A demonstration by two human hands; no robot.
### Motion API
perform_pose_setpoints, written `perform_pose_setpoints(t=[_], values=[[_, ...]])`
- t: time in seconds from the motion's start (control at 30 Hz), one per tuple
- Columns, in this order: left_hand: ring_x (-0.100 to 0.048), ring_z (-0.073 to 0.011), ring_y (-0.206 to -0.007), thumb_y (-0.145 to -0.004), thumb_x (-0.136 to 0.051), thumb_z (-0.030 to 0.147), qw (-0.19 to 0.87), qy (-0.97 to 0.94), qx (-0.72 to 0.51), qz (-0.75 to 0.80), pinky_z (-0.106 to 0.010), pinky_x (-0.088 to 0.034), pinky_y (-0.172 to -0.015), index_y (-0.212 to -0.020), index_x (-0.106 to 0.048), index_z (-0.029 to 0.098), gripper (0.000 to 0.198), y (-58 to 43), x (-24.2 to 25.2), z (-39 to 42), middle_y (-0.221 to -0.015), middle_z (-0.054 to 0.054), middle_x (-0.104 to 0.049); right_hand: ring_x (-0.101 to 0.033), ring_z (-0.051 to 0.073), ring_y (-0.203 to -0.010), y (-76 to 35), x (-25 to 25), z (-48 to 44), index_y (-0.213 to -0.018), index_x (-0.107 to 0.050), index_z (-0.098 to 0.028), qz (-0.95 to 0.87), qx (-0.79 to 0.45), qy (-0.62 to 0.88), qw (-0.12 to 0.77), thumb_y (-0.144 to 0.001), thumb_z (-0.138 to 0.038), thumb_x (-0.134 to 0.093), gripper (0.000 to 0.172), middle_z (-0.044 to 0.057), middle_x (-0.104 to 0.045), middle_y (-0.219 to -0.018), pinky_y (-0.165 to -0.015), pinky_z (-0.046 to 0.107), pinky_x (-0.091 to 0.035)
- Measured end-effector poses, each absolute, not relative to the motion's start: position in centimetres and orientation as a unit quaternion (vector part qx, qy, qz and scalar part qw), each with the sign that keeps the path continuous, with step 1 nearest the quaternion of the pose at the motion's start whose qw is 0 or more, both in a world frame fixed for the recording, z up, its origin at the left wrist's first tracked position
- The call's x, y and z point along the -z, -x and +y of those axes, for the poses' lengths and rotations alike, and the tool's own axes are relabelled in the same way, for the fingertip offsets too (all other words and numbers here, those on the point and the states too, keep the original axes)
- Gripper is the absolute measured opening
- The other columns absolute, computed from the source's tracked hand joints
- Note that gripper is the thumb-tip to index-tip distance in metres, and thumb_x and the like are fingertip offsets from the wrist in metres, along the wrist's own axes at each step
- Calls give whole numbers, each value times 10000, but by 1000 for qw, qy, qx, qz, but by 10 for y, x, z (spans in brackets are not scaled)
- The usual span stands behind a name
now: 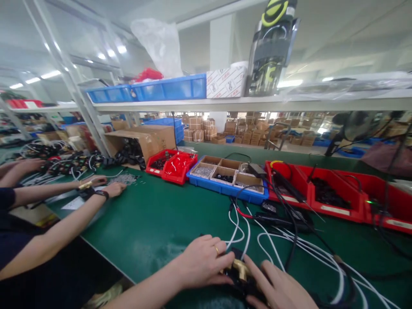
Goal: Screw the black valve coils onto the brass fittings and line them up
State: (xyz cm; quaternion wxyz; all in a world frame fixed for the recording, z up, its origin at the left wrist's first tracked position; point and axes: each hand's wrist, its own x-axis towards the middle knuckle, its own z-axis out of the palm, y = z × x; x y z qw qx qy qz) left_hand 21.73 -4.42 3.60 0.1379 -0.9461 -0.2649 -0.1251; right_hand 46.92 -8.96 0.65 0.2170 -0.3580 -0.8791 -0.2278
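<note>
Near the front of the green table, a brass fitting [241,270] sits in a black part, with white cables running up from it. My left hand [206,262] wears a ring and closes its fingers on the left side of this black and brass assembly. From the right, my right hand [277,285] holds the same assembly, its fingers along the brass and the black body. The lower part of the assembly is partly hidden by my fingers.
White cables [305,244] cross the table at right. A blue tray [225,189] of small parts and red bins [334,210] line the back. At left, a person's hand [116,189] rests by loose small parts. A black tool [270,219] lies behind my hands.
</note>
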Motion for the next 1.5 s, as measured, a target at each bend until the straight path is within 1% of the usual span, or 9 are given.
perform_pose_setpoints(t=[0.1,0.2,0.33,0.57,0.77,0.93,1.2,1.37,1.5], values=[[-538,-175,-764,-916,-614,525,152,940,129,-276,-341,-289,-593,-1116,-514,230,369,-218,-32,-47,-872,6,-582,-655,178,-567,-450,-12,-84,-1190,-534,-112,-883,241,356,191,-1045,-242,-151,430,61,-626,-805,-475,277,-521],[-536,-171,-747,-949,-583,390,153,935,135,-291,-341,-277,-585,-1036,-526,231,190,-218,-23,-50,-838,5,-570,-653,193,-588,-446,-13,-85,-1121,-519,-135,-898,218,358,136,-956,-171,-465,178,27,-617,-803,-484,295,-496],[-553,-177,-748,-967,-554,326,121,932,144,-308,-328,-291,-584,-979,-551,232,95,-215,-18,-51,-810,-1,-558,-670,224,-655,-442,-23,-83,-1050,-524,-180,-917,75,388,55,-842,-94,-644,255,18,-636,-851,-506,301,-409],[-590,-156,-726,-959,-581,364,-144,909,85,-383,-249,-286,-572,-960,-672,238,156,-214,-51,-15,-870,-3,-626,-669,184,-772,-442,-53,-41,-1037,-535,-214,-897,-155,412,37,-989,-241,-560,60,-2,-671,-928,-574,254,-341],[-658,-142,-771,-935,-609,350,-303,894,39,-327,-177,-389,-630,-990,-751,230,194,-217,-44,37,-867,10,-740,-555,119,-670,-450,-55,5,-930,-600,-195,-873,-299,383,37,-1044,-387,-426,283,-18,-619,-779,-587,217,-339],[-662,-153,-793,-891,-660,395,-385,871,5,-305,-164,-438,-661,-966,-778,190,248,-221,-17,79,-867,10,-758,-580,137,-752,-453,-37,37,-953,-636,-156,-857,-370,358,29,-1032,-356,-453,282,6,-624,-836,-691,251,-444],[-643,-149,-864,-828,-746,314,-382,886,15,-262,-181,-451,-778,-954,-764,171,192,-242,-16,118,-906,-9,-734,-609,155,-778,-449,-2,63,-896,-627,-131,-814,-297,488,105,-976,-347,-595,233,7,-618,-814,-760,323,-518],[-620,-166,-831,-851,-728,287,-314,899,67,-297,-227,-432,-744,-924,-746,166,143,-237,-49,112,-870,-22,-693,-607,189,-849,-474,-48,44,-877,-659,-154,-807,-256,512,149,-957,-259,-542,176,47,-654,-874,-820,347,-482],[-595,-200,-936,-902,-677,329,-255,898,155,-325,-293,-427,-842,-1051,-693,186,207,-238,-78,68,-1013,-49,-648,-599,213,-990,-527,-96,-9,-1022,-651,-200,-786,-241,535,195,-966,-378,-454,271,70,-649,-1064,-902,336,-469]])
